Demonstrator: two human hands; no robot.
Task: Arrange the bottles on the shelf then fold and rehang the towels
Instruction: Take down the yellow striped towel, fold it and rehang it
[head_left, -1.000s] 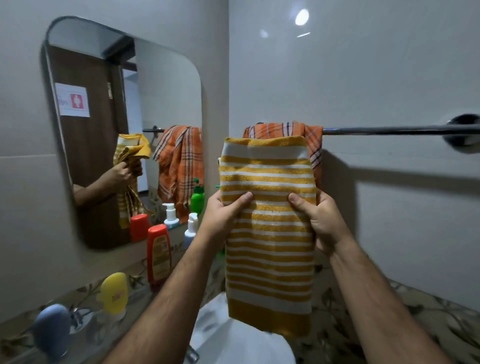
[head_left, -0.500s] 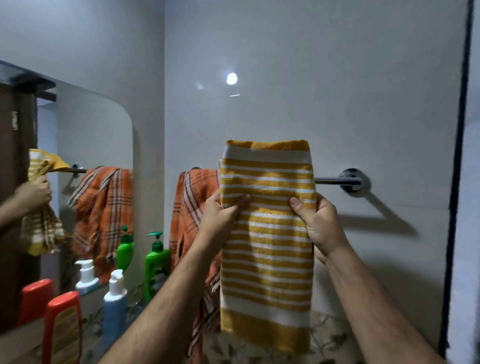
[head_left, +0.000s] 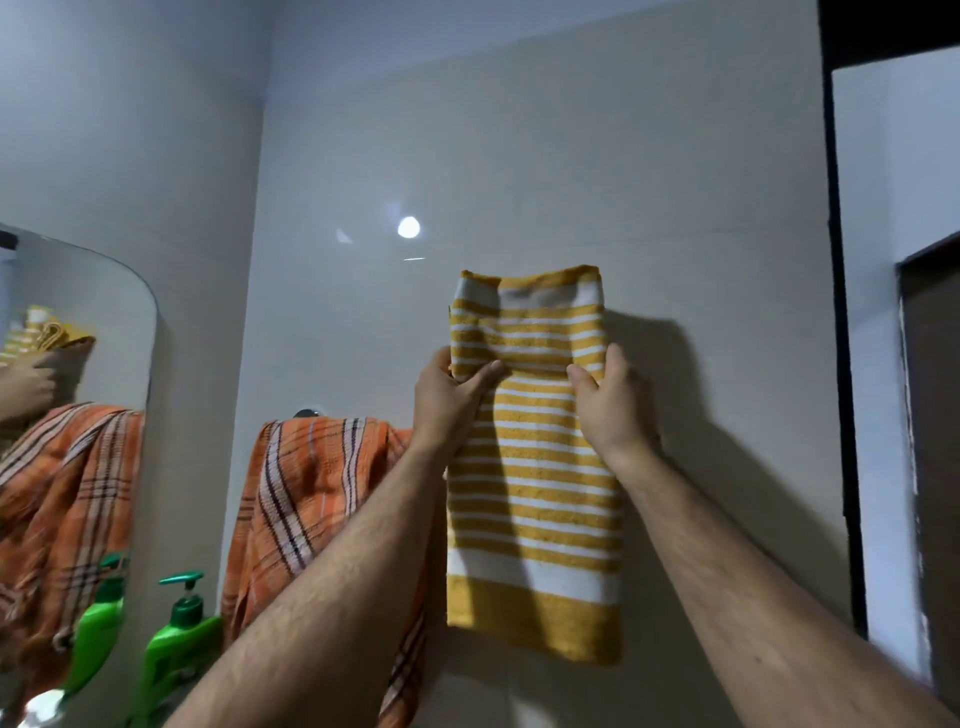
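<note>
Yellow and white stripes run across the folded towel (head_left: 535, 493), which is held up in front of the pale wall (head_left: 519, 156). The left hand (head_left: 449, 400) pinches its left edge with thumb over the front, and the right hand (head_left: 610, 402) grips the right edge with its fingers (head_left: 582, 382) curled round the cloth. An orange plaid towel (head_left: 311, 493) hangs to the left, beside a mirror (head_left: 93, 312). A green pump bottle (head_left: 176, 649) stands below it.
</note>
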